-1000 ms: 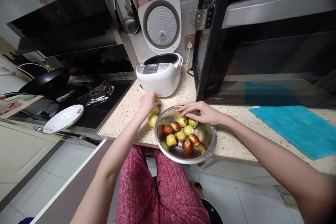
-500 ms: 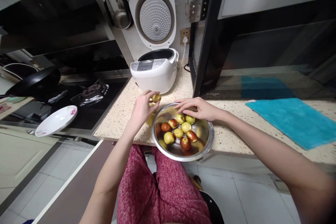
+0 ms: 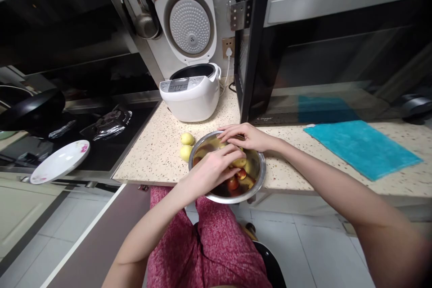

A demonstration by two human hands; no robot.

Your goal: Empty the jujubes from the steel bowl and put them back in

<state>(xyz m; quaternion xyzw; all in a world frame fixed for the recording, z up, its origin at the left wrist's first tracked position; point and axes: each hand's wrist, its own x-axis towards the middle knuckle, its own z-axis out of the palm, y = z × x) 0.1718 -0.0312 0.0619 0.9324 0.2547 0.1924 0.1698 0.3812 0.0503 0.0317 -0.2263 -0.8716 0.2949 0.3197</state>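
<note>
A steel bowl sits at the counter's front edge with several jujubes in it, partly hidden by my hands. My left hand reaches in over the bowl, its fingers closed around a yellow-green jujube. Red-brown jujubes lie below those fingers. At the bowl's far rim rests my right hand, fingers stretched out and reaching inward over the rim; whatever lies beneath its fingertips is mostly hidden. Two yellow-green jujubes lie on the counter, left of the bowl.
Behind the bowl stands a white rice cooker with its lid raised. A black-fronted appliance rises at the right, near a blue cloth. To the left are a gas stove, a wok and a white plate.
My left hand has moved right, from beside the bowl to over its inside, with the jujube. Two jujubes on the counter now show fully. The right hand stays at the rim.
</note>
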